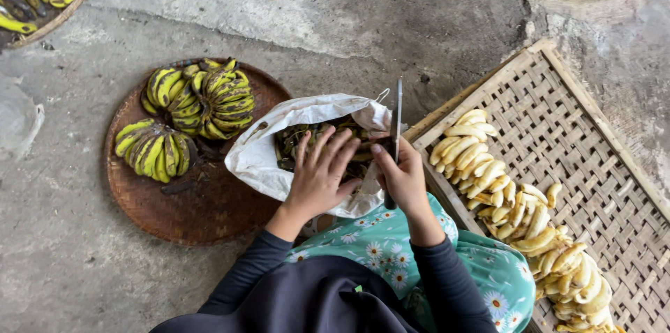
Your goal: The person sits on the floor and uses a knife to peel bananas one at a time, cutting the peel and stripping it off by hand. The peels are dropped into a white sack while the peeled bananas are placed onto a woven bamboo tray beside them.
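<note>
Two hands work low over a rough grey concrete floor. Your left hand (319,176) lies flat, fingers spread, on the white plastic bag (259,158) of dark peels in front of your knees. Your right hand (401,178) is clamped on a knife (398,120), blade upright. Just beside the bag sits a round woven tray (202,211) with green bananas (209,99); the square woven tray (593,144) with peeled bananas (516,211) fills your right.

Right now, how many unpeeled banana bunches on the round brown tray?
2: one bunch at the tray's top, one bunch at its left. More lie in a separate basket, top left, cut off.
</note>
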